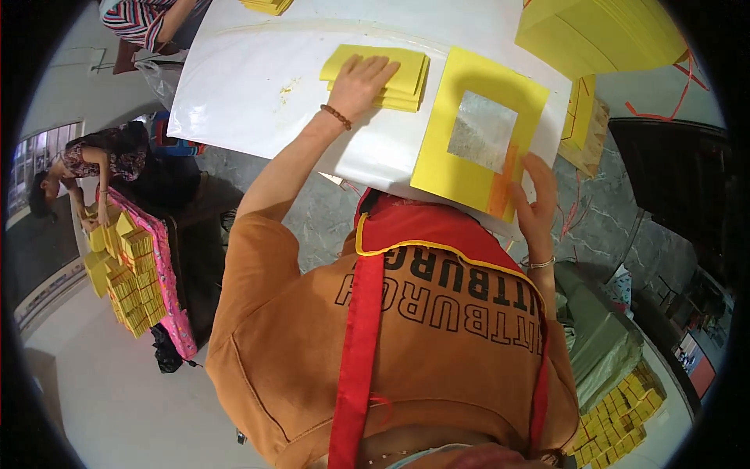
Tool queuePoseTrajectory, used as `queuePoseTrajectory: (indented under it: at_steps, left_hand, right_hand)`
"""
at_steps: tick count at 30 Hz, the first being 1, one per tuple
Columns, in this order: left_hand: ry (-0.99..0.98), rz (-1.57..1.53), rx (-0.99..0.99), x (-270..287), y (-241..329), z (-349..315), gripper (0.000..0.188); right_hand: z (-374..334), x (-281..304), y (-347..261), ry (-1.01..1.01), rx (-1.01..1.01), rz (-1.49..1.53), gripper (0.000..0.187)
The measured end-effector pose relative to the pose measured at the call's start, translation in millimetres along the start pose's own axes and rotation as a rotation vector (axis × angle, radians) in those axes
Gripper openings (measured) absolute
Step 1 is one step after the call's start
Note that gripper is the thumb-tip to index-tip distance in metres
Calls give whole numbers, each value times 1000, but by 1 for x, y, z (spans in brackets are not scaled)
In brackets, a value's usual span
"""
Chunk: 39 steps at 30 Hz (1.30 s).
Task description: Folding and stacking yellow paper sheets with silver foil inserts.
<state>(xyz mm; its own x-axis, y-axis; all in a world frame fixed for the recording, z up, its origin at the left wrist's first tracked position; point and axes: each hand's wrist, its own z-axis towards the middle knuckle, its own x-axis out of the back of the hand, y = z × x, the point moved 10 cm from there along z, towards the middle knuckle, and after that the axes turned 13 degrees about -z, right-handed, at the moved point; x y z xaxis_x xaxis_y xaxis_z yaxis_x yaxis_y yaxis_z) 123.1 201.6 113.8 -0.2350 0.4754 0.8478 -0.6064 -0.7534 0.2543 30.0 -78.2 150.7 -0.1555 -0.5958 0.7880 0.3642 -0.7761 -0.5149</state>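
I list: left grip [362, 84], wide, palm down on yellow paper stack [411, 76]; right grip [537, 199], wide, at edge of yellow sheet [461, 176]; brown sweatshirt [437, 352], large block lettering.

A white table [250, 62] spreads at twelve o'clock above a grey floor [312, 207]. At half past ten a person in stripes [129, 17] is cut off by the view's edge, and a clear bag [160, 82] sits just beside the table at ten. Just past nine a co-worker [87, 160] in a patterned top reaches to yellow bundles [141, 289]; a pink cloth [178, 316] runs along the bundles' three o'clock side, with a black bag [166, 349] at eight. A red cord [664, 118] curls at two, a dark panel [676, 184] stands near three, and a green cover [591, 316] lies at four, small yellow packs [625, 414] beyond it.
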Motion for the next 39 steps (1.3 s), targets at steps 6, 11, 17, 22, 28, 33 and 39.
queuePoseTrajectory:
  at_steps: [6, 11, 17, 22, 28, 33, 39]
  left_hand:
    - [-124, -43, 65, -29, -7, -11, 48]
    - [-331, -220, 148, -60, -19, -28, 60]
    - [-361, -96, 166, -72, -17, -42, 68]
    - [-465, -116, 93, -72, -16, -36, 75]
    - [-352, -181, 46, -23, 22, 12, 54]
    - [-286, -669, -120, 9, 136, 32, 36]
    - [-424, -482, -302, -2, 201, 18, 43]
  right_hand:
    - [1, -20, -5, -158, 33, 5, 34]
    - [4, -24, 1, -197, -32, 79, 32]
    - [4, -21, 3, -226, -65, 204, 31]
    - [3, -23, 10, -209, -60, 243, 27]
    - [1, -25, 16, -173, -73, 311, 24]
    - [-1, -27, 21, -131, -103, 350, 23]
    - [-3, -30, 28, -126, -147, 450, 20]
